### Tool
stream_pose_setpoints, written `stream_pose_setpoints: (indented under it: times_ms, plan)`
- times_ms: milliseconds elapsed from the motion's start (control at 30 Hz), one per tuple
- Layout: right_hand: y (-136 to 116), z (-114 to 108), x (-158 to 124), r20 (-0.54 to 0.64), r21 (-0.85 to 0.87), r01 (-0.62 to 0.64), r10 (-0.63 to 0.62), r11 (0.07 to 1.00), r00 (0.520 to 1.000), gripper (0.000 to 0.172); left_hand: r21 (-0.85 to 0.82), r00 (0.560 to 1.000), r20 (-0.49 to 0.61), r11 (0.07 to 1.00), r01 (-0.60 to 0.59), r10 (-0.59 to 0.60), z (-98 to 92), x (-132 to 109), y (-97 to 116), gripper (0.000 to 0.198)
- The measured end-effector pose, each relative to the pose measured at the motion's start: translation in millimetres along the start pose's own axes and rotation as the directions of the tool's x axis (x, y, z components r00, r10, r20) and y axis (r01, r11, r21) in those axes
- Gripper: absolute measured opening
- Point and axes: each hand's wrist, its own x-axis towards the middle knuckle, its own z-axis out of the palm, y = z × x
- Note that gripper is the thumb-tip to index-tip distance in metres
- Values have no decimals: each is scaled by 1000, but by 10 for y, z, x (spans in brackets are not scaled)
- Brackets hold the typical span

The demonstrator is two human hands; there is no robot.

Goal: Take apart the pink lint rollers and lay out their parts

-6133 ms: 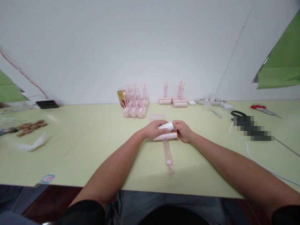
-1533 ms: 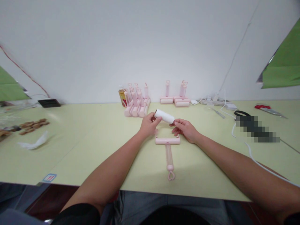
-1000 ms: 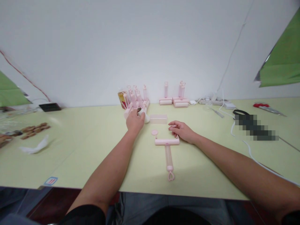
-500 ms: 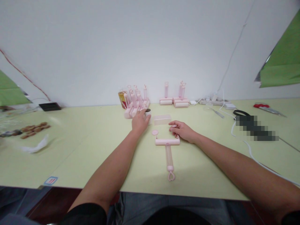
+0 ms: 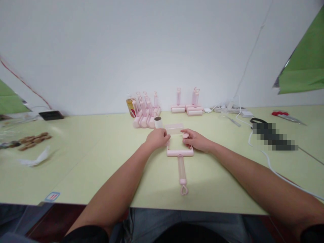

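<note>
A pink lint roller handle (image 5: 180,153) lies on the table, its clear grip and heart-shaped loop toward me and its two arms pointing away. My right hand (image 5: 196,140) pinches the round pink end cap (image 5: 186,135) on the right arm. Over at the left arm, my left hand (image 5: 159,137) has its fingers closed around the left end cap, which they mostly cover. Just beyond that hand a white paper roll (image 5: 158,123) with a brown core stands upright. A clear pink cover (image 5: 174,128) lies behind the handle, between the two hands.
Several assembled pink lint rollers (image 5: 143,118) stand at the back left beside a yellow-labelled bottle (image 5: 131,106). More rollers (image 5: 194,110) stand at the back right. To the right are a white cable (image 5: 268,160), a blurred dark item (image 5: 274,136) and a red-handled tool (image 5: 288,116).
My left hand has let go of the paper roll and come nearer, to the handle's left end cap. The roll stays standing. My right hand keeps its place at the right cap.
</note>
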Motion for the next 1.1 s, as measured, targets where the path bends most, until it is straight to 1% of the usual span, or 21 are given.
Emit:
stream_pose_setpoints:
  times_ms: [33,100,167,267,300,367,567,700,800,933,1033,1100]
  plan:
    - [-1,-3,4,-3,-19,-1,1,1000,1000,58,-14,999,40,1000,-6,6,29,-12,-4,25]
    - [10,-13,17,-25,-93,-12,10,996,1000,54,-38,997,76,999,-14,17,80,-26,-17,22]
    - [38,-26,34,-113,-225,-24,-1,974,994,45,-62,996,87,998,-27,32,118,-29,-26,21]
    - [83,-50,54,-259,-458,-39,-91,888,962,25,-105,993,95,993,-55,65,153,-25,-19,22]
    - [93,-58,58,-278,-513,-37,-126,858,952,21,-120,992,97,991,-66,78,162,-23,-13,23]
    - [103,-71,60,-272,-570,-20,-166,821,948,20,-149,990,97,985,-87,102,177,-19,2,24]
    - [73,-85,39,-170,-591,8,-134,807,976,29,-194,986,87,974,-120,139,214,-3,17,26]
    - [71,-91,32,-152,-566,34,-145,824,978,29,-194,987,85,974,-118,137,227,0,3,22]
    - [101,-94,37,-158,-503,52,-150,863,976,26,-181,991,65,978,-105,118,234,2,-4,21]
    - [160,-95,48,-201,-433,47,-147,900,969,26,-174,993,43,980,-101,110,222,9,1,21]
    - [189,-100,55,-205,-403,48,-141,914,969,27,-171,994,24,980,-104,109,172,3,46,21]
    - [197,-103,59,-208,-388,48,-138,920,968,27,-183,992,10,975,-123,127,108,-24,119,23]
